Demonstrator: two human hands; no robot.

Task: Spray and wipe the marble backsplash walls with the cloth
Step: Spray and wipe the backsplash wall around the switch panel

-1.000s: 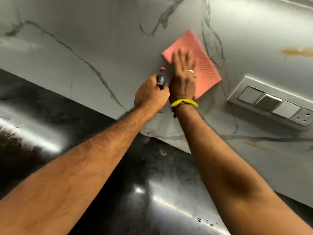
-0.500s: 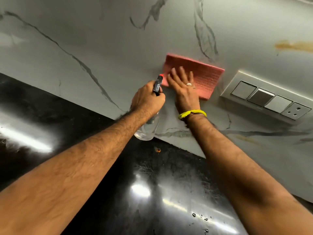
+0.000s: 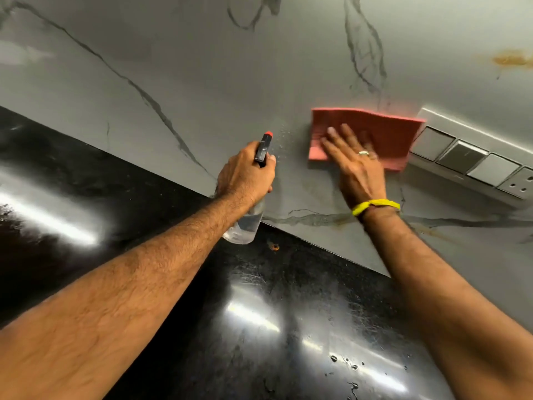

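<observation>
Marble backsplash (image 3: 178, 67) is standing behind the black counter (image 3: 259, 313); the right hand (image 3: 353, 166), fingers flat, is pressing a pink cloth (image 3: 386, 134) against it beside the switch panel (image 3: 467, 157). The left hand (image 3: 245, 176) is gripping a clear spray bottle (image 3: 246, 223).

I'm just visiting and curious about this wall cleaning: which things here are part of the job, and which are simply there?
Part of the job:
- pink cloth, pressed flat to the wall by the right hand
- spray bottle, gripped by the left hand
- marble backsplash

Simply there:
- switch panel, right of the cloth
- black countertop
- yellow wristband
</observation>
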